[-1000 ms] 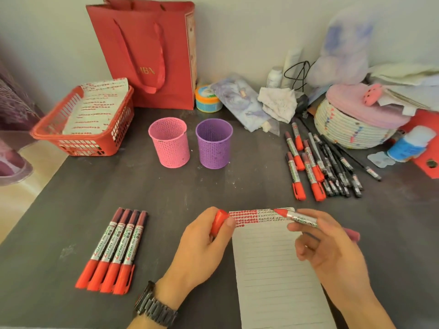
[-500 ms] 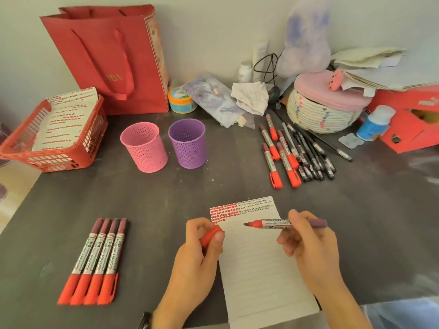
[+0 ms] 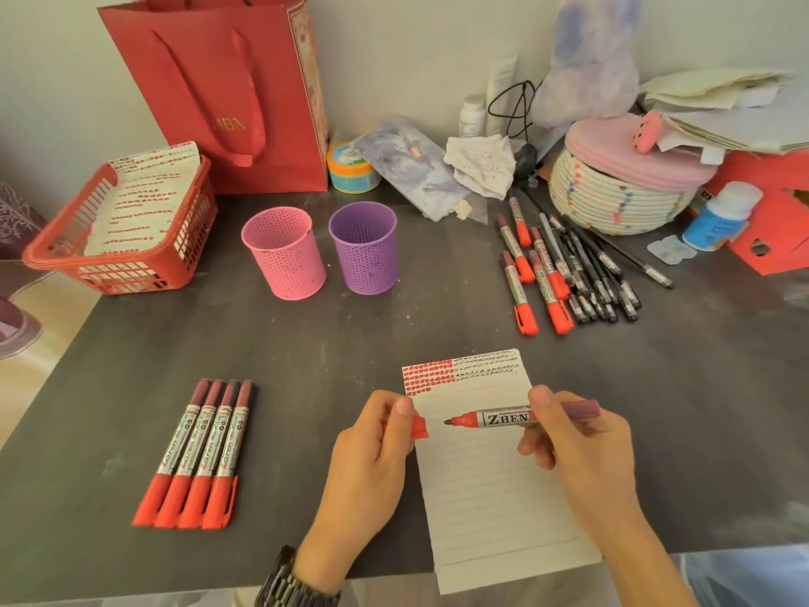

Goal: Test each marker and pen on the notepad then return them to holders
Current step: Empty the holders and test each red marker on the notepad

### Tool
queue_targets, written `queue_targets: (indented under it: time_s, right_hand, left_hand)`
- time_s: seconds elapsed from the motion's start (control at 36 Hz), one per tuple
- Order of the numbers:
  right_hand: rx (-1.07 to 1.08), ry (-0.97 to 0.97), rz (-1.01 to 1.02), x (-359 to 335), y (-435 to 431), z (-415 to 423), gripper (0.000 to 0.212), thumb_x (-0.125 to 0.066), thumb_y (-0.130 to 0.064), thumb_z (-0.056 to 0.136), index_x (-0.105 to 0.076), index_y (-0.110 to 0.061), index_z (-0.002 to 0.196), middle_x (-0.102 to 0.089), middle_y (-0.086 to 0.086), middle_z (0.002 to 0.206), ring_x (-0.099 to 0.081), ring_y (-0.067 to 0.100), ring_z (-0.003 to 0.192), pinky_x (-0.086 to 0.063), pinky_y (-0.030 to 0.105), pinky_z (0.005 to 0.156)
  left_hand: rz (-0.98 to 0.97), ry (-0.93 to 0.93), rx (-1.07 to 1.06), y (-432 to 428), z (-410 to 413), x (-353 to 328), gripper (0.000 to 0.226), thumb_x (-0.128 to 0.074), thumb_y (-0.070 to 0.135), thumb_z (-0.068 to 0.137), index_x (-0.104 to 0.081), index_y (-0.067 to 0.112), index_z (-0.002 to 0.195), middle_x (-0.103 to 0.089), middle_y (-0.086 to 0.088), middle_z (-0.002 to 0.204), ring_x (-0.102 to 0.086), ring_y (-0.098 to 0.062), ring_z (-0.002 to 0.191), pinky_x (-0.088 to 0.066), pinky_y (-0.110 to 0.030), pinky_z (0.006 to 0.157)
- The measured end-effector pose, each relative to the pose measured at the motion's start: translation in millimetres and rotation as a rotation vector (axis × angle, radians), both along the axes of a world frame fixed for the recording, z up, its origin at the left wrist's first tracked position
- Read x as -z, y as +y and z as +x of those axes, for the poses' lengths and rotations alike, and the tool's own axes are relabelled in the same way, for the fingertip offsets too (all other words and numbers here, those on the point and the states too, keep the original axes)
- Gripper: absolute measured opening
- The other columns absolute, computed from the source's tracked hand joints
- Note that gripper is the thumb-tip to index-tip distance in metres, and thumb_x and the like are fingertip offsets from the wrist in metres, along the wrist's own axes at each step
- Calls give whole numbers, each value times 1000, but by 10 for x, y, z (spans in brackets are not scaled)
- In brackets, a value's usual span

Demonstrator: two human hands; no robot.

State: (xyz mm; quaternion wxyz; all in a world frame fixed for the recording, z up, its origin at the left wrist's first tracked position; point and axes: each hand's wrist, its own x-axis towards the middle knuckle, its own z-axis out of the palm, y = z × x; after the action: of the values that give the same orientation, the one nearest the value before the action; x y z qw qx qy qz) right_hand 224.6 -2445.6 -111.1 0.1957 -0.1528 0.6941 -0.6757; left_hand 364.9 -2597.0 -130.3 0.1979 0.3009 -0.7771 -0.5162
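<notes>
Here the right hand (image 3: 573, 449) grasps the uncapped marker (image 3: 503, 418) above the notepad (image 3: 494, 484); the left hand (image 3: 372, 449) pinches its cap (image 3: 418, 428). Line them up, then push until seated.

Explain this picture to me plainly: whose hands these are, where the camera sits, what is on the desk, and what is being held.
There is no machine here. A person works with bare hands, and the single camera is worn on their head, looking forward and down.

The right hand holds an uncapped red marker level over the notepad, its tip pointing left. The left hand pinches the marker's red cap in its fingers.

The notepad's top lines already carry red and dark test marks. On the dark desk four capped markers lie in a row at the left, a pile of markers and pens lies at the right, and a pink holder and a purple holder stand behind. Nothing shows above either holder's rim.
</notes>
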Motion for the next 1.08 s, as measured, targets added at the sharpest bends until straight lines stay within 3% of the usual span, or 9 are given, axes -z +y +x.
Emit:
queue_targets:
  time_s: [0.11, 0.22, 0.42, 0.56, 0.64, 0.78, 0.92, 1.0, 1.08]
  right_hand:
    - [-50, 22, 16, 1, 12, 9, 47, -66, -64, 73, -75, -18, 68, -67, 11, 56, -51, 9, 44, -42, 16, 45]
    - [-110, 42, 24, -22, -8, 45, 41, -68, -61, 71, -76, -22, 68, -68, 11, 56, -52, 8, 46, -43, 16, 47]
    - [-148, 64, 20, -182, 40, 69, 42, -69, -61, 71, -78, -19, 70, -67, 11, 56, -47, 9, 41, -39, 19, 41]
    - [-145, 191, 49, -356, 130, 109, 35, -82, -49, 69, -73, -29, 98, -71, 7, 68, -45, 10, 37, -39, 20, 38]
    - [-182, 275, 77, -380, 160, 187, 27, -83, -49, 73, -73, -30, 89, -71, 3, 68, -52, 6, 43, -42, 16, 44]
    - [-364, 355, 230, -334, 204, 391, 27, -55, -63, 85, -71, -43, 78, -60, -5, 53, -51, 3, 48, -37, 10, 52]
    - [-357, 333, 275, -327, 206, 547, 33, -49, -67, 85, -63, -50, 61, -47, -13, 49, -39, 5, 47, -30, 12, 49]
    - [-344, 286, 277, -314, 202, 600, 35, -50, -68, 85, -69, -45, 67, -47, -16, 48, -40, 4, 48, -30, 11, 50]
    - [-344, 223, 282, -275, 174, 627, 44, -50, -69, 90, -77, -35, 81, -42, -13, 49, -36, 6, 49, -30, 14, 51]
  left_hand:
    - [-7, -12, 69, 8, 5, 21, 40, -27, 72, 93, -53, 43, 98, -68, 29, 101, -67, -4, 87, -57, -23, 69]
    - [-28, 5, 108, 52, -35, -20, 34, -25, 73, 94, -51, 50, 96, -69, 16, 91, -59, -9, 65, -49, -27, 56]
    - [48, 133, 163, 169, -117, -226, 40, -32, 58, 100, -56, 31, 85, -61, 7, 65, -44, -7, 50, -36, -22, 49]
    - [92, 191, 147, 165, -81, -376, 45, -37, 52, 101, -62, 18, 86, -63, -4, 64, -46, -10, 48, -39, -31, 48]
    - [78, 194, 135, 179, -33, -434, 43, -39, 52, 100, -60, 19, 81, -59, -4, 59, -45, -9, 46, -39, -31, 47]
    - [88, 146, 105, 226, 35, -458, 41, -42, 53, 98, -54, 23, 72, -61, 8, 61, -46, -10, 48, -39, -27, 47]
    - [79, 98, 112, 255, 145, -446, 39, -41, 46, 101, -54, 23, 72, -59, 6, 61, -45, -11, 51, -40, -30, 49]
    - [89, 80, 104, 253, 192, -453, 39, -41, 42, 103, -56, 23, 73, -62, 0, 65, -49, -23, 56, -44, -41, 53]
    - [67, 68, 97, 216, 204, -468, 38, -39, 46, 101, -56, 26, 74, -62, 4, 64, -49, -11, 52, -43, -37, 52]
